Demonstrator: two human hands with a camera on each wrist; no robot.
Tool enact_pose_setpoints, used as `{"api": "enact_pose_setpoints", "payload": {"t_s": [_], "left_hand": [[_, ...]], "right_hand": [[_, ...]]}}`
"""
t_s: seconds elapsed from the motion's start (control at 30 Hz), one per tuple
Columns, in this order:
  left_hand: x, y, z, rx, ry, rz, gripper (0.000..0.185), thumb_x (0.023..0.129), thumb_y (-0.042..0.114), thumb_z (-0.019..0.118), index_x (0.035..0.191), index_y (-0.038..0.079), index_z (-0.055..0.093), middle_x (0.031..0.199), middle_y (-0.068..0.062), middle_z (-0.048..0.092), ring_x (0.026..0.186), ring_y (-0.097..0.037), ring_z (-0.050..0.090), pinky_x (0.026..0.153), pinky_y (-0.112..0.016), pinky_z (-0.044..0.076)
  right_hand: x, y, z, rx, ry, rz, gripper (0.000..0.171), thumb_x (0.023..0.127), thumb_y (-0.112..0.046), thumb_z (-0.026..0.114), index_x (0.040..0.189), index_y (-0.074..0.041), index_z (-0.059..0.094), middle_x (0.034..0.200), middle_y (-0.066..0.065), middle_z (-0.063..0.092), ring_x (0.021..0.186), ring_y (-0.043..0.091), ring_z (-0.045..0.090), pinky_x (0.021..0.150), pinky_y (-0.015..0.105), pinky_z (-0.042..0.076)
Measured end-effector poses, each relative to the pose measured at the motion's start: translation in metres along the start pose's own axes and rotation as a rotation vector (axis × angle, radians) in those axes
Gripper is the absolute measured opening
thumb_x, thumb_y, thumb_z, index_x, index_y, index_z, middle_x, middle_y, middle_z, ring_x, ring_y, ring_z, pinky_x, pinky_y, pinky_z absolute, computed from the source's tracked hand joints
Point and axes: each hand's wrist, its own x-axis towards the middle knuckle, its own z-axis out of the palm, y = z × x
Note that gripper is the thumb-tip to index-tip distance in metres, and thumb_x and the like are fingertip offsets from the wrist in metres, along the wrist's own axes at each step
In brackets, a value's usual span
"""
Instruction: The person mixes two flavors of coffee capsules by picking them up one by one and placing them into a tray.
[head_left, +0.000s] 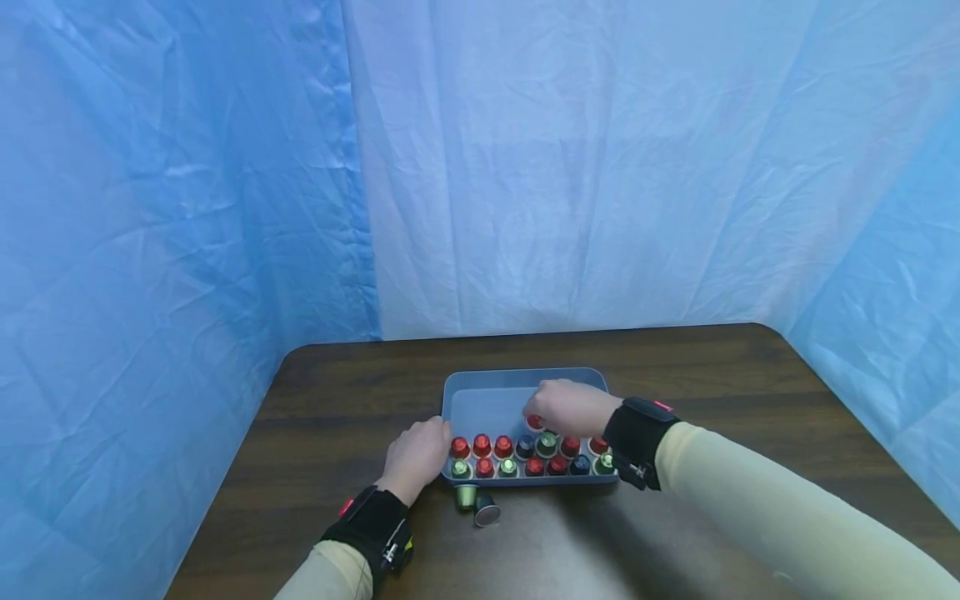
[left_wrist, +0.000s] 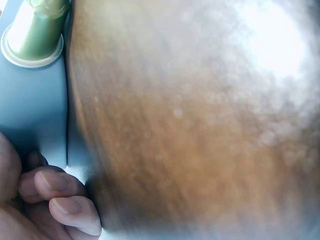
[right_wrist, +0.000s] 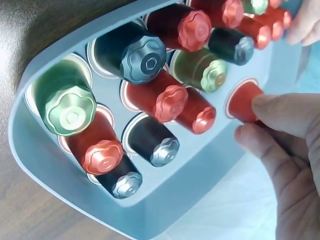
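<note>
While the left hand (head_left: 416, 454) rests curled fingers against the tray's (head_left: 480, 392) left wall, the right hand (head_left: 570, 407) pinches a red capsule (right_wrist: 243, 102) behind 2 filled rows, seemingly seating it; next comes a careful release.

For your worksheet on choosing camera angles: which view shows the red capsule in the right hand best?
The right wrist view: the red capsule fills the frame, pinched by the right hand inside the blue tray. The head view shows only a red speck under that hand. The left wrist view does not show it.
</note>
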Motion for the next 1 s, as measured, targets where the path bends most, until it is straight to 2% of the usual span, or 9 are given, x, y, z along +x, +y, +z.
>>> {"api": "enact_pose_setpoints", "payload": {"t_s": [0.2,0.47,0.6,0.83,1.0], "left_hand": [[0.0,0.0,0.001,0.005,-0.005,0.002,0.027,0.106,0.031,0.054,0.099,0.007,0.063,0.073,-0.005,0.053,0.064,-0.018,0.054,0.057,-0.032,0.045],[0.001,0.002,0.002,-0.005,-0.008,-0.01,0.028,0.107,0.033,0.053,0.1,0.008,0.063,0.074,-0.004,0.055,0.065,-0.019,0.055,0.058,-0.032,0.047],[0.0,0.003,0.002,-0.007,-0.011,-0.007,0.028,0.107,0.032,0.053,0.1,0.008,0.063,0.074,-0.004,0.054,0.065,-0.019,0.055,0.058,-0.032,0.046],[-0.001,0.004,0.001,-0.017,-0.016,-0.011,0.028,0.107,0.032,0.052,0.099,0.008,0.063,0.074,-0.004,0.054,0.064,-0.019,0.055,0.058,-0.032,0.046],[0.0,0.004,0.001,-0.007,-0.017,-0.004,0.027,0.107,0.032,0.053,0.1,0.008,0.063,0.074,-0.004,0.055,0.064,-0.018,0.056,0.058,-0.032,0.047]], "right_hand": [[0.007,-0.003,-0.002,0.046,-0.068,0.056,0.022,0.088,-0.012,0.081,0.11,-0.013,0.079,0.096,-0.001,0.076,0.089,0.011,0.071,0.086,0.032,0.058],[0.013,-0.003,0.005,0.026,-0.116,0.101,0.018,0.09,-0.012,0.079,0.107,-0.017,0.08,0.097,-0.003,0.075,0.089,0.01,0.068,0.084,0.033,0.058],[0.015,-0.004,0.008,-0.006,-0.127,0.086,0.017,0.091,-0.013,0.078,0.108,-0.017,0.08,0.098,-0.003,0.076,0.09,0.01,0.07,0.085,0.032,0.058],[0.015,-0.005,0.009,-0.045,-0.128,0.054,0.024,0.093,-0.014,0.076,0.116,-0.017,0.078,0.108,-0.001,0.077,0.103,0.015,0.072,0.091,0.033,0.057],[0.013,-0.005,0.007,-0.038,-0.076,0.011,0.022,0.095,-0.014,0.074,0.117,-0.014,0.077,0.107,0.001,0.077,0.099,0.015,0.073,0.089,0.033,0.058]]}}
